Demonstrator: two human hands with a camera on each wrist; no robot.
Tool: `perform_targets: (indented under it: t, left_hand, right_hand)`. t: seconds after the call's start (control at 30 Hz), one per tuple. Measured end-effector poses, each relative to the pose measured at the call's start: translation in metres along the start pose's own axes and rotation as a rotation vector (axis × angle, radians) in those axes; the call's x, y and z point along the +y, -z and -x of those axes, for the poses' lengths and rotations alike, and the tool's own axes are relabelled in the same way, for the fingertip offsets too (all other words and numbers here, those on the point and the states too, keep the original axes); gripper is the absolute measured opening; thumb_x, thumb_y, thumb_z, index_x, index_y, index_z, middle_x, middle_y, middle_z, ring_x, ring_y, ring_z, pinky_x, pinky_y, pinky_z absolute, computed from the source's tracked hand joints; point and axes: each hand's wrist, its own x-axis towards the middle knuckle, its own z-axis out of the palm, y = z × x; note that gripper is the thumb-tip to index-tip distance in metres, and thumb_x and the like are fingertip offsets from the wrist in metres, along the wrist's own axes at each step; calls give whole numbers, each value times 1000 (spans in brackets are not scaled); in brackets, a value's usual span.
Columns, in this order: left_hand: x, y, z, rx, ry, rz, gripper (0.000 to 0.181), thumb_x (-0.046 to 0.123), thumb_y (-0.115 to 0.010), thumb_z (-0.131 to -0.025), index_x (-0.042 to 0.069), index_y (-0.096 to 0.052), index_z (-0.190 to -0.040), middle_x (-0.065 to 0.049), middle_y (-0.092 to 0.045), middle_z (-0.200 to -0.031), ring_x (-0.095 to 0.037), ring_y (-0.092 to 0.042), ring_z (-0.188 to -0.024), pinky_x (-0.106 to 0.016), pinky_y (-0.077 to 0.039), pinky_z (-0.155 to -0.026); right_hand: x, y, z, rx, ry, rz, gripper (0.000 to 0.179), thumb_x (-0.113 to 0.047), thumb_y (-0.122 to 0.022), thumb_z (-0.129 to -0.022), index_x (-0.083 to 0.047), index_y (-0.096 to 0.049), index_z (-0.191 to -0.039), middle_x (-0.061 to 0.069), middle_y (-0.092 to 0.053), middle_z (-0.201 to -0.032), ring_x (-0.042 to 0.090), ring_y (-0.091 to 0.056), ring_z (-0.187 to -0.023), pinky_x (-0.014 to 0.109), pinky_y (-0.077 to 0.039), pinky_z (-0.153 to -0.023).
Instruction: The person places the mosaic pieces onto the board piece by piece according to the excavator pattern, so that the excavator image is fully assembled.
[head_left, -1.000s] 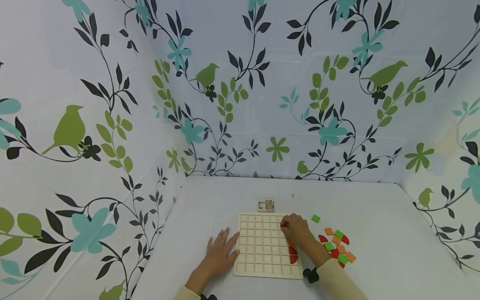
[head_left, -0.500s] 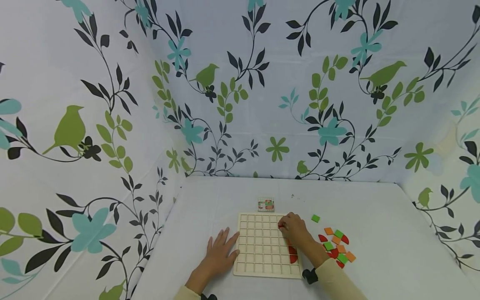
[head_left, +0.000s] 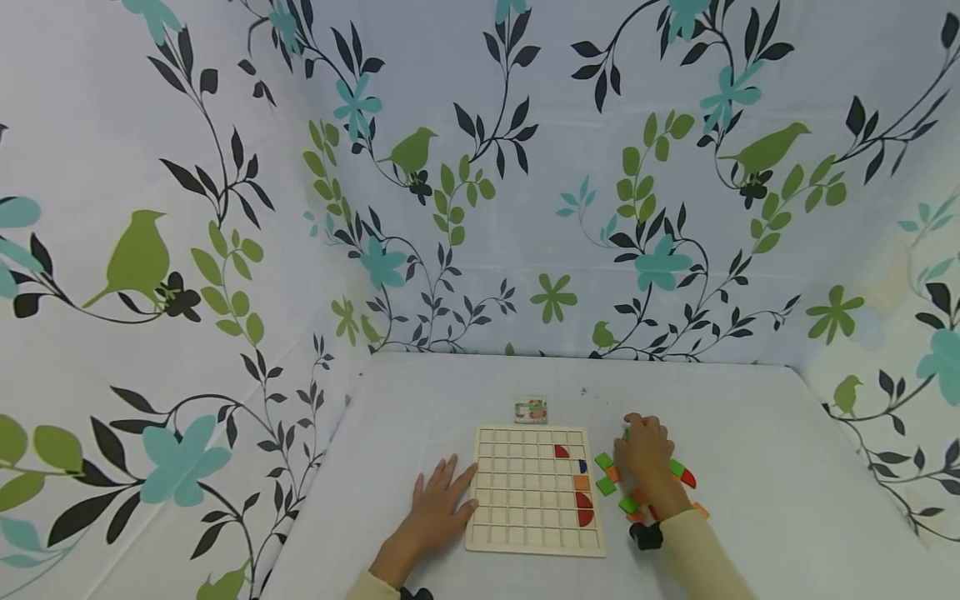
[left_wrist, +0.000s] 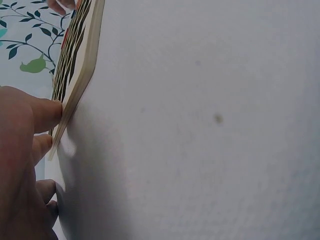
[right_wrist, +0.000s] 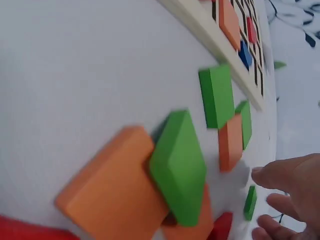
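My left hand (head_left: 438, 508) lies with fingers spread at the left edge of a pale wooden grid board (head_left: 517, 533), its fingertips touching the rim in the left wrist view. Near the board's right side sit a red quarter-round tile (head_left: 561, 451), a small blue tile (head_left: 582, 467), an orange square tile (head_left: 581, 482) and two more red tiles (head_left: 584, 517). My right hand (head_left: 647, 454) is over the loose tiles right of the board. Its fingers are loosely bent beside a green tile (right_wrist: 250, 202) in the right wrist view, with nothing seen between them.
Loose green tiles (right_wrist: 178, 170), orange tiles (right_wrist: 117, 187) and red tiles (head_left: 688, 478) lie scattered, some overlapping, on the white table (head_left: 757, 433). A small patterned card (head_left: 531, 409) lies behind the board. Leaf-and-bird printed cloth (head_left: 480, 208) hangs around the table.
My right hand has left the red quarter-round tile on the board and moved right to the loose tiles. Several green and orange tiles now lie closer to the board. The left hand stays put.
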Motion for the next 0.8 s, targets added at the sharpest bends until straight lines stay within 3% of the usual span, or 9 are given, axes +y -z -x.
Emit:
perform_targets:
  t: [0.1, 0.27, 0.8]
  left_hand:
    - [1, 0, 0, -7, 3, -6, 61, 42, -57, -107, 22, -43, -162, -21, -25, -173, -47, -19, -160, -79, -7, -121]
    - [1, -1, 0, -5, 9, -18, 61, 42, -58, -106, 22, -44, -162, -21, -25, -173, -47, -20, -160, -80, -7, -120]
    - [-1, -3, -1, 11, 2, 7, 61, 41, -58, -107, 22, -43, -163, -22, -25, -173, -49, -18, -159, -80, -4, -120]
  right_hand:
    - [8, 5, -2, -38, -39, -3, 42, -14, -69, -100, 8, -58, -134, 38, -51, -135, 55, -50, -123, 68, -44, -97]
    - [16, -2, -6, -68, 6, -41, 34, -11, -65, -103, 7, -61, -131, 37, -53, -133, 55, -52, -124, 69, -44, -98]
    - [16, -9, 2, -70, -10, -46, 35, -14, -67, -103, 7, -61, -130, 34, -57, -130, 49, -56, -116, 69, -44, -100]
